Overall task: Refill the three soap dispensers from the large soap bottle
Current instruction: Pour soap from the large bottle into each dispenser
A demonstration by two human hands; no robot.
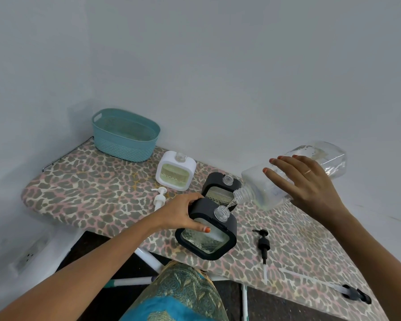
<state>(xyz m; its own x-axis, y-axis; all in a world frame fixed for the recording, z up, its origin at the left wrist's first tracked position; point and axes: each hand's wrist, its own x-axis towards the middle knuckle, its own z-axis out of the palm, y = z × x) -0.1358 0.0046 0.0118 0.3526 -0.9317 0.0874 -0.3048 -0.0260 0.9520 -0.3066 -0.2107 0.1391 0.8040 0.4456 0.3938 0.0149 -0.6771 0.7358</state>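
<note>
Domestic room: leopard-print ironing board (90, 181) set against plain grey wall (218, 66), teal plastic basket (125, 135), wall socket (29, 254) low down.

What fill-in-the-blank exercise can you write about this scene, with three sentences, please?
1. The right hand tips the large bottle over a dispenser that the left hand grips; its frame is ___.
2. The pump beside the white dispenser is ___ in colour.
3. On the ironing board lie ___ black pumps.
Missing words: black; white; two.
</note>
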